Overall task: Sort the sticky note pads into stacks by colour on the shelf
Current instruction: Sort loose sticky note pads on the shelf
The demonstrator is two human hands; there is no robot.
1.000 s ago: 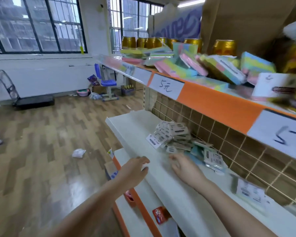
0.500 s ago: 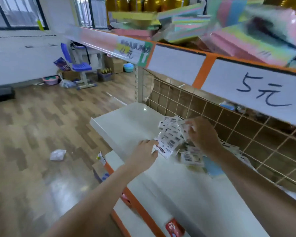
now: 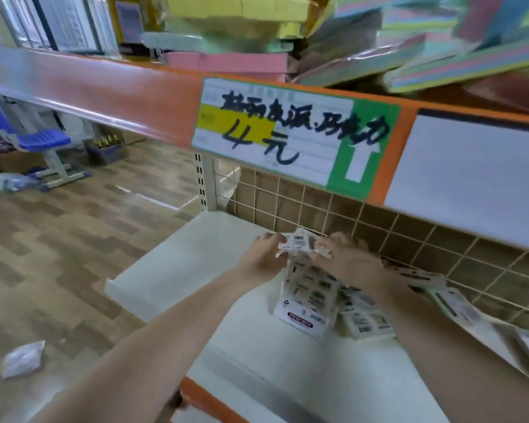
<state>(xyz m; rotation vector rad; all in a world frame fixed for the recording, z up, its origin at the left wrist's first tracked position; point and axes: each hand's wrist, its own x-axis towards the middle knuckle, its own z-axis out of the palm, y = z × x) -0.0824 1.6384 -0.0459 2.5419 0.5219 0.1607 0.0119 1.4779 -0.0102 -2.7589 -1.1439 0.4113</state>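
Both hands meet over a heap of sticky note packs (image 3: 310, 288) lying on the white shelf (image 3: 177, 264), toward its far side by the wire grid back (image 3: 379, 227). The left hand (image 3: 261, 259) curls its fingers round the left edge of the topmost white packs, and the right hand (image 3: 348, 257) pinches the same bundle from the right, so the two hold it between them just above the pile. The nearest pack shows a "STICKY NOTE" label, and more packs trail off to the right along the grid. Above, an orange shelf rail carries a handwritten price card (image 3: 275, 132) reading 4 元, and pastel pads (image 3: 226, 61) in pink, green and yellow are piled on the upper shelf. On the far left stands a blue chair (image 3: 40, 141) on the wooden floor (image 3: 58, 239), with a crumpled wrapper (image 3: 23, 358) lying near
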